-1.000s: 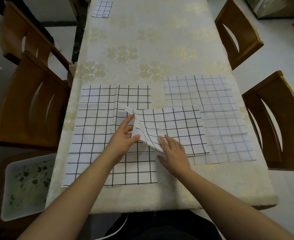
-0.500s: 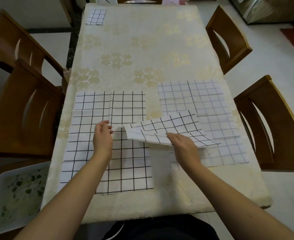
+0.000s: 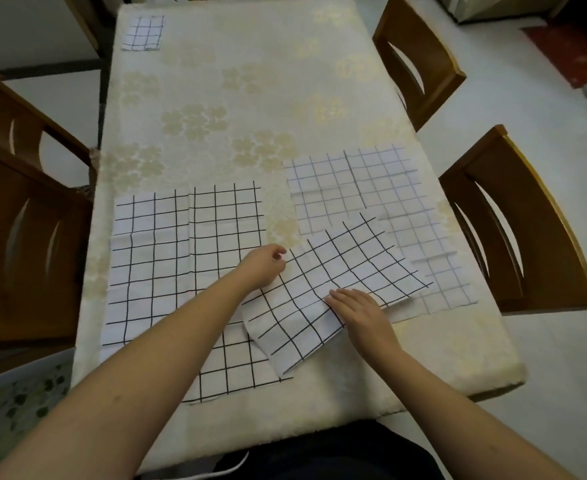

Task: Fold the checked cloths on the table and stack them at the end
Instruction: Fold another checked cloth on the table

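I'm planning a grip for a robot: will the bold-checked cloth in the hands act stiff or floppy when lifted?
Probably floppy: the bold-checked cloth curves and sags between the left hand and right hand. Likely light, since a pinch lifts its corner. It holds creases, so folds may stay.

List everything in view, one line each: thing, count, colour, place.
Table: one, cream flowered cover, centre.
Big checked cloth: one, white with black lines, flat, near left.
Pale checked cloth: one, white with grey lines, flat, right.
Half-folded cloth: one, white with black lines, between both hands.
Folded cloth: one, white checked, far left corner.
Chairs: four, brown wood, two each side.
Tray: one, white with green, lower left.
Left hand: pinching the cloth's corner.
Right hand: fingers on the cloth.
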The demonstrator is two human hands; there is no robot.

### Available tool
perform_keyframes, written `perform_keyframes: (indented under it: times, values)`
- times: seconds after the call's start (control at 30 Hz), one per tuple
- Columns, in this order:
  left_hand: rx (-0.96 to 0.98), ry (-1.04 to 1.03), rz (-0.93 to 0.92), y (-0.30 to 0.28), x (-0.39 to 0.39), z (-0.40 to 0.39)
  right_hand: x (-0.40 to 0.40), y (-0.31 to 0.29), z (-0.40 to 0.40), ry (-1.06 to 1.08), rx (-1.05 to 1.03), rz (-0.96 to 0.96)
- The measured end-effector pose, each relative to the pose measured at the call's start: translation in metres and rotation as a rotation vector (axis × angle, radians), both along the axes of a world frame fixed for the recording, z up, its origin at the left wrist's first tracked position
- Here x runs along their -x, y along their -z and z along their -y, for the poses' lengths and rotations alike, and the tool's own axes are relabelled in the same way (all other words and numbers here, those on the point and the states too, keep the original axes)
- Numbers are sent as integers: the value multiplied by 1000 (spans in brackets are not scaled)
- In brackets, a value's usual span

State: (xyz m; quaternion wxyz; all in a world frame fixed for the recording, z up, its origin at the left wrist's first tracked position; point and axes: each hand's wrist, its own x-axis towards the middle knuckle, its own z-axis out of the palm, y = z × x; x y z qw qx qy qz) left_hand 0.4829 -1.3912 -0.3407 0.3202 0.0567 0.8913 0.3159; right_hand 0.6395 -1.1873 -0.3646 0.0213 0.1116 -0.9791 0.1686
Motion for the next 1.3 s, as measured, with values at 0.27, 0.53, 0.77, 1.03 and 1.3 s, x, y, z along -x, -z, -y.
perform_keyframes:
  times: [0.27,0.53,0.77,1.03,1.3]
  values:
    - [154,127,-72,27,25,-34,2,-9,-15,2,120,-174]
    - [116,15,84,11,21,-41,20,-51,-24,20,234,-334]
    - [-473,-381,507,-19,-4,-26,33,-83,-22,-8,314,-359]
    - [-673,-334,66,-63,-12,31,38,-104,-25,-10,354,-298]
    - [-343,-231,-209,-108,-17,74,50,-112,-34,27,420,-178]
